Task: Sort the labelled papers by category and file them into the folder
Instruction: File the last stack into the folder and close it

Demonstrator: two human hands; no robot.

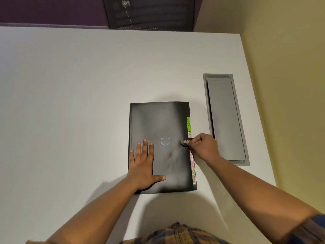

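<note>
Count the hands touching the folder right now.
2. The left hand lies flat on the folder, near its left edge; the right hand pinches the clasp at its right edge.

Black folder (158,124) w/ blue smiley mark (165,142). Green tab (188,123), pink tab (191,159) at its right edge. White-grey desk (70,85). Grey hatch (223,117) nr desk's right edge. Yellow wall (281,67). Plaid shirt (175,233): brown, yellow, blue.

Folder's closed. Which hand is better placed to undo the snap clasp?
Right. The right hand pinches the clasp with its fingers at the folder's right edge. The left hand lies flat on the folder, away from the clasp, and is likely better used steadying it.
</note>
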